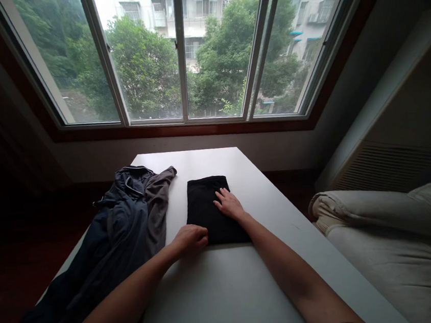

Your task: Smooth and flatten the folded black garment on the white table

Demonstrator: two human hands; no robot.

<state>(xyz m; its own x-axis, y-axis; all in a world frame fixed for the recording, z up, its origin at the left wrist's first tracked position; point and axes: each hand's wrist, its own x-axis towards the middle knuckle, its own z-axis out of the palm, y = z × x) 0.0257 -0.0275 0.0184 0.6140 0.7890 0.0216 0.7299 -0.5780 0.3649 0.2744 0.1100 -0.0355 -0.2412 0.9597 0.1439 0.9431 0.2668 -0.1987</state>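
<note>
A folded black garment (pixel 204 203) lies flat near the middle of the white table (pixel 221 289). My right hand (pixel 228 203) rests on its right half, fingers stretched out and flat. My left hand (pixel 190 238) sits at the garment's near left corner with its fingers curled down onto the edge of the cloth; I cannot make out whether they pinch it.
A heap of dark blue and grey clothes (pixel 112 239) sprawls over the table's left side, down to its near left edge. A cream sofa (pixel 392 235) stands close to the table's right edge. Large windows (pixel 184 51) fill the wall beyond the table's far end.
</note>
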